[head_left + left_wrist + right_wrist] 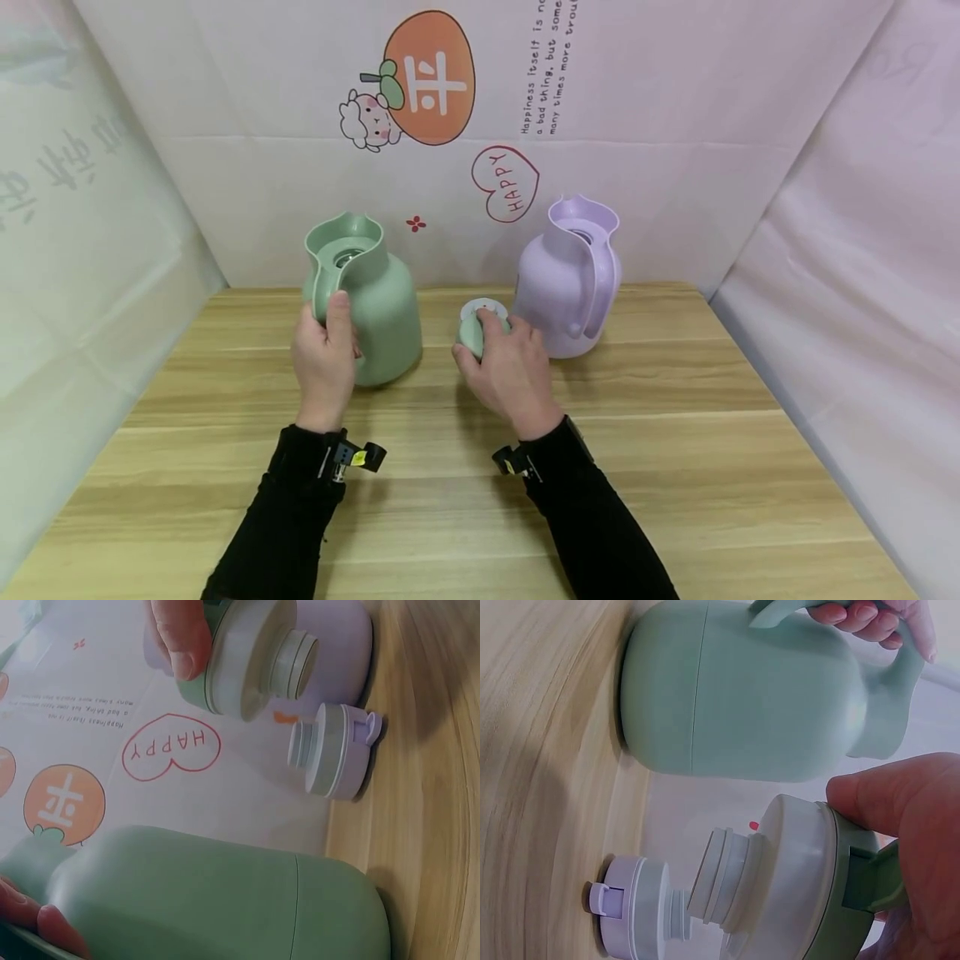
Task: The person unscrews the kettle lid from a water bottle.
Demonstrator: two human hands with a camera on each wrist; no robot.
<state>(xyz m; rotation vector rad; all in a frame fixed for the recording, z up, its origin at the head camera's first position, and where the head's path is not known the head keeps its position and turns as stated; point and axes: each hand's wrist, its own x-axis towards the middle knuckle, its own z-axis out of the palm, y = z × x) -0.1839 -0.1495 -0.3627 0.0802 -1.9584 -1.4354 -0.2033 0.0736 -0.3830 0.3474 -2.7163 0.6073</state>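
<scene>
At the left, a green thermos jug [386, 325] stands upright on the table, its mouth uncovered. My left hand [324, 354] grips its handle, the thumb lying over the top. My right hand [513, 371] holds a green lid [471, 335] above the table between two jugs. In the right wrist view the white threaded plug [724, 874] of this lid points down. Just beyond it, a purple lid [349, 754] rests upside down on the table, plug up. A purple thermos jug [555, 287] stands upright behind my right hand, also uncovered.
A printed cloth [637, 167] hangs as a wall along the table's back edge, close behind both jugs. More cloth walls [847, 292] flank the wooden table [442, 508] left and right.
</scene>
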